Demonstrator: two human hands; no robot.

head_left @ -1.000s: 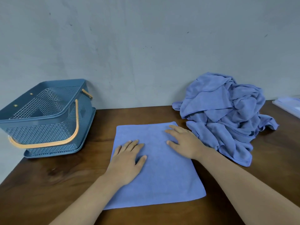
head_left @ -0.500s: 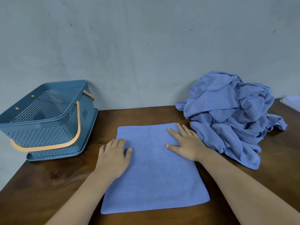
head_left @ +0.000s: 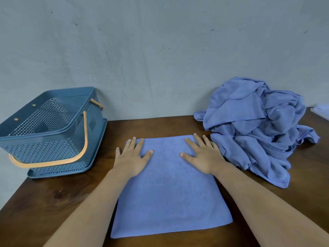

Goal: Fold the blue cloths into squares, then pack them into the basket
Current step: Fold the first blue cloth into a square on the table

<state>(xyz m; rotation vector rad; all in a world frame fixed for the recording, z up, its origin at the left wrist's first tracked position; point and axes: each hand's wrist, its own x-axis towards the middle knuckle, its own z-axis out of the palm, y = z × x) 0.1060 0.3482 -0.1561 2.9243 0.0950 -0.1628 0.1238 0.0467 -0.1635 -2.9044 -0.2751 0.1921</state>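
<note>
Your left hand point(head_left: 132, 158) has slid to the far-left corner of the blue cloth point(head_left: 169, 193) lying flat on the desk point(head_left: 53, 202), your right hand point(head_left: 203, 154) on its far-right corner, both pressing flat-palmed, basket point(head_left: 44, 136) at left, crumpled pile point(head_left: 258, 132) at right.

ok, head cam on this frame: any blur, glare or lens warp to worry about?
Head view: left hand, right hand and the flat cloth are sharp, no motion blur; light is soft and even, only faint shadows by the cloth pile; no glare on the table; the basket at the left edge looks tilted, likely wide-angle warp.
</note>
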